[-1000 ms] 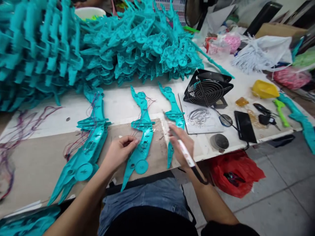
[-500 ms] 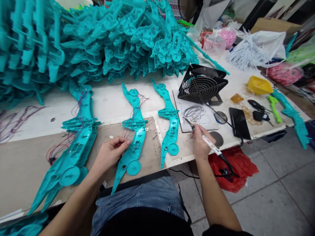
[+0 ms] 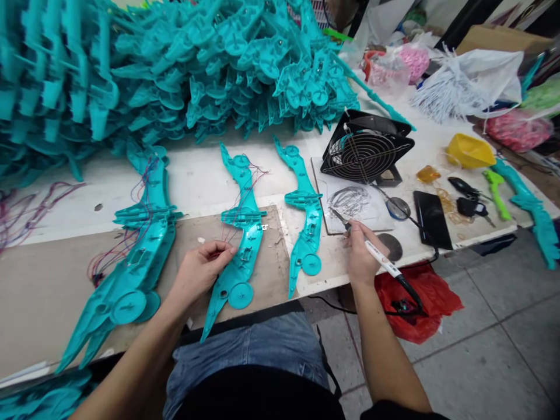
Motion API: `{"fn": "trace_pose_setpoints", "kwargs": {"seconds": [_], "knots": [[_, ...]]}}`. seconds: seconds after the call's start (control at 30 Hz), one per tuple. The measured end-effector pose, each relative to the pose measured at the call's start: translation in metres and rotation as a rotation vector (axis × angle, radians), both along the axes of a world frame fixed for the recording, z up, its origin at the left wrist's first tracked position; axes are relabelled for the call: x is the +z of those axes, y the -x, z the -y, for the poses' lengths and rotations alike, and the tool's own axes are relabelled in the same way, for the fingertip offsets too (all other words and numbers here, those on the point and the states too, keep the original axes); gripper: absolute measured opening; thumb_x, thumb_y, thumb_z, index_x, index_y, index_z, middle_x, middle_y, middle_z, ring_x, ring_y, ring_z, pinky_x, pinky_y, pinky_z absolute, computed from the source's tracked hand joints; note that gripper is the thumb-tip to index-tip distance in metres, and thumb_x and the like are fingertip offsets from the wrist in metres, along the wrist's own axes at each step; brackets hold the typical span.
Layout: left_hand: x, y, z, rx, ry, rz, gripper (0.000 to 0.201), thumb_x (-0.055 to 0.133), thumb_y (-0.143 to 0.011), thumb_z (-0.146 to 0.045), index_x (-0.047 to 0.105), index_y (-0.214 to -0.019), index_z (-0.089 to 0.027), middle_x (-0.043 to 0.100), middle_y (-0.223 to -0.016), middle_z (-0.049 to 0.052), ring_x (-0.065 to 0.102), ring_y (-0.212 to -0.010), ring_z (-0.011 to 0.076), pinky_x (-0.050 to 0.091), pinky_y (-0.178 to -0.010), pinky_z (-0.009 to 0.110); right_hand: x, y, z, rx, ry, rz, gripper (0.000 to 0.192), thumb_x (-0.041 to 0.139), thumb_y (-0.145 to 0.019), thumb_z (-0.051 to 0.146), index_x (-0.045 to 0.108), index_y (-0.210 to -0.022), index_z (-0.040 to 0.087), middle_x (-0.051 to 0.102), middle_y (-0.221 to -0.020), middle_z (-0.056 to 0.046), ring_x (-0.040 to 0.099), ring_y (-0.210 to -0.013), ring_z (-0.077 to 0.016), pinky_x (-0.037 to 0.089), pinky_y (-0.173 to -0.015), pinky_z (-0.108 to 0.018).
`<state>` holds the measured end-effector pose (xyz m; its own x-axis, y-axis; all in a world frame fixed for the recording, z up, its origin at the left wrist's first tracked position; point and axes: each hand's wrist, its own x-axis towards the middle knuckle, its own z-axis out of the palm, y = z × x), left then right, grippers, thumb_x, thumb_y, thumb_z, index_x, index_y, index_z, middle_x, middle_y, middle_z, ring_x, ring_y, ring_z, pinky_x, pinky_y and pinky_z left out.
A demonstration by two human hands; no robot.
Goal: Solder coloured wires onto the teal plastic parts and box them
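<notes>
My left hand [image 3: 203, 268] pinches thin red and blue wires [image 3: 258, 170] by the edge of a teal plastic bow-shaped shell [image 3: 251, 242] lying on the bench. Its fingertips are close to a small slot in the shell; the wire ends are too small to make out. In my right hand [image 3: 364, 259] is a soldering iron [image 3: 381, 256], held like a pen, its tip pointing over the edge of a white board [image 3: 380, 219] with a tangle of thin grey wire [image 3: 349, 201]. Between my hands lies another teal shell half [image 3: 311, 224] without visible wires.
A large pile of teal shells [image 3: 219, 64] fills the back. Wired shells [image 3: 149, 239] lie at left. A black fan [image 3: 365, 149] stands behind the board. A phone [image 3: 432, 219], yellow tray [image 3: 470, 150] and keys [image 3: 471, 207] are at right. A red bag [image 3: 429, 303] hangs below the edge.
The view has shifted slightly, so the bench things appear a little further right. Both hands keep their holds, with the iron's tip still near the white board.
</notes>
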<state>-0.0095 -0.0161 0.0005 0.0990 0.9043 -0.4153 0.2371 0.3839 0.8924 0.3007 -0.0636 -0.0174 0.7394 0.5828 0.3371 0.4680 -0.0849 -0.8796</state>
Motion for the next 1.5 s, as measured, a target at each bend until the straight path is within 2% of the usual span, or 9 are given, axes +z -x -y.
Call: {"fn": "trace_pose_setpoints", "kwargs": {"seconds": [0.1, 0.17, 0.23, 0.37, 0.43, 0.53, 0.77, 1.23, 1.5], "knots": [[-0.002, -0.001, -0.003, -0.026, -0.067, -0.028, 0.029, 0.075, -0.066, -0.042, 0.068, -0.072, -0.014, 0.060, -0.062, -0.001, 0.046, -0.056, 0.0088, 0.035, -0.051, 0.020, 0.004, 0.006, 0.005, -0.020, -0.040, 0.041, 0.030, 0.058, -0.084, 0.038, 0.074, -0.091, 0.014, 0.067, -0.066, -0.002, 0.061, -0.058, -0.0147, 0.050, -0.059, -0.028], [-0.001, -0.001, -0.005, -0.047, -0.075, -0.013, 0.028, 0.073, -0.067, -0.041, 0.067, -0.071, -0.014, 0.061, -0.063, -0.001, 0.047, -0.057, 0.0094, 0.036, -0.052, 0.020, 0.009, 0.017, 0.012, 0.048, -0.065, 0.079, 0.028, 0.056, -0.086, 0.035, 0.074, -0.092, 0.015, 0.066, -0.067, -0.002, 0.061, -0.060, -0.0149, 0.051, -0.060, -0.029], [0.000, -0.002, -0.008, -0.058, -0.066, 0.010, 0.028, 0.071, -0.067, -0.041, 0.066, -0.070, -0.014, 0.059, -0.062, -0.001, 0.046, -0.056, 0.0096, 0.035, -0.052, 0.021, 0.018, 0.033, 0.020, 0.217, -0.072, 0.110, 0.025, 0.055, -0.087, 0.031, 0.073, -0.096, 0.018, 0.068, -0.072, -0.003, 0.062, -0.061, -0.0149, 0.052, -0.060, -0.030], [0.004, -0.003, -0.010, -0.054, -0.066, 0.012, 0.027, 0.070, -0.065, -0.040, 0.065, -0.067, -0.014, 0.057, -0.060, -0.001, 0.046, -0.055, 0.0098, 0.035, -0.052, 0.021, 0.038, 0.073, 0.032, 0.654, -0.091, 0.207, 0.022, 0.060, -0.083, 0.017, 0.073, -0.100, 0.021, 0.071, -0.087, -0.006, 0.067, -0.076, -0.0188, 0.055, -0.066, -0.034], [0.005, -0.002, -0.010, -0.061, -0.067, 0.008, 0.026, 0.069, -0.065, -0.040, 0.064, -0.067, -0.015, 0.056, -0.060, -0.001, 0.045, -0.055, 0.0099, 0.034, -0.051, 0.022, 0.043, 0.088, 0.033, 0.783, -0.111, 0.248, 0.026, 0.060, -0.081, 0.011, 0.072, -0.101, 0.021, 0.072, -0.084, -0.006, 0.067, -0.078, -0.0194, 0.056, -0.069, -0.035], [0.005, 0.002, -0.010, -0.118, -0.069, 0.020, 0.023, 0.068, -0.067, -0.037, 0.064, -0.067, -0.015, 0.057, -0.062, -0.001, 0.046, -0.056, 0.0100, 0.034, -0.052, 0.022, 0.044, 0.102, 0.031, 0.877, -0.132, 0.272, 0.030, 0.060, -0.079, 0.007, 0.071, -0.103, 0.020, 0.070, -0.079, -0.004, 0.065, -0.075, -0.0177, 0.056, -0.069, -0.035], [0.000, 0.014, -0.012, -0.230, -0.078, 0.084, 0.016, 0.065, -0.070, -0.030, 0.064, -0.069, -0.014, 0.059, -0.065, -0.001, 0.047, -0.060, 0.0099, 0.036, -0.055, 0.021, 0.034, 0.108, 0.030, 0.963, -0.163, 0.345, 0.028, 0.061, -0.077, 0.006, 0.069, -0.102, 0.016, 0.068, -0.076, -0.006, 0.064, -0.077, -0.0185, 0.056, -0.068, -0.033], [0.004, 0.010, -0.012, -0.212, -0.133, 0.034, 0.013, 0.063, -0.070, -0.027, 0.062, -0.066, -0.015, 0.057, -0.061, -0.002, 0.045, -0.057, 0.0090, 0.035, -0.054, 0.021, 0.030, 0.111, 0.026, 1.010, -0.195, 0.470, 0.037, 0.062, -0.077, 0.006, 0.065, -0.111, 0.019, 0.066, -0.072, -0.003, 0.063, -0.077, -0.0183, 0.056, -0.069, -0.033], [0.000, 0.010, -0.012, -0.212, -0.139, 0.025, 0.015, 0.062, -0.071, -0.029, 0.061, -0.066, -0.014, 0.056, -0.061, -0.002, 0.043, -0.056, 0.0087, 0.033, -0.051, 0.021, 0.031, 0.109, 0.026, 1.015, -0.224, 0.554, 0.041, 0.062, -0.076, 0.006, 0.063, -0.115, 0.018, 0.065, -0.072, -0.003, 0.064, -0.077, -0.0183, 0.057, -0.068, -0.033]]}}
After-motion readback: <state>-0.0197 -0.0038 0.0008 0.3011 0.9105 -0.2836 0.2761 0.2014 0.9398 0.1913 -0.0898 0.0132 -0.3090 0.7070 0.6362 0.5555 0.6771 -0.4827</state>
